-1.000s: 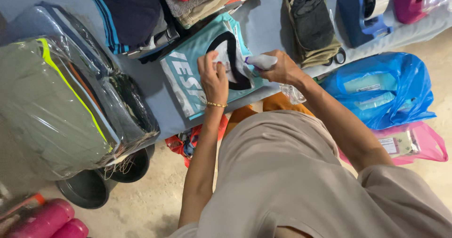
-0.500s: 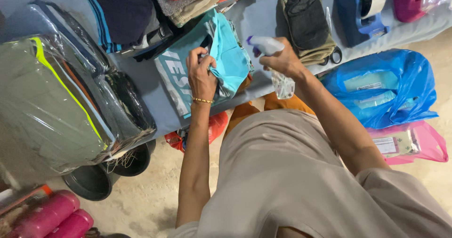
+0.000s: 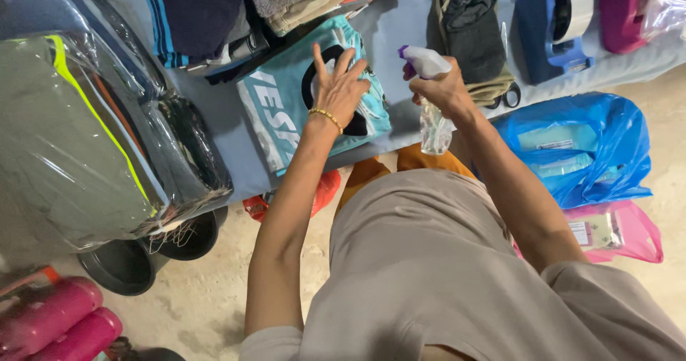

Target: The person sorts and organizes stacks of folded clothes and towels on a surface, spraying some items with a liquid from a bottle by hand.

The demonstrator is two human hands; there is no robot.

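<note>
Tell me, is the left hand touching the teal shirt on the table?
Touching: the head view shows the left hand pressed flat, fingers spread, on the teal shirt.

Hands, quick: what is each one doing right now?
Left hand: open, fingers spread, pressing flat on the folded turquoise shirt.
Right hand: closed around a clear spray bottle, nozzle pointing toward the shirt.

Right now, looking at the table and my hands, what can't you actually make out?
All in the head view:
- Collar of the turquoise shirt: covered by the left hand.
- Spray bottle: the right hand wraps its neck; the liquid level is unclear.
- Scissors: blades hidden under the folded olive clothes.
- Tape dispenser: cut off by the top edge.
</note>
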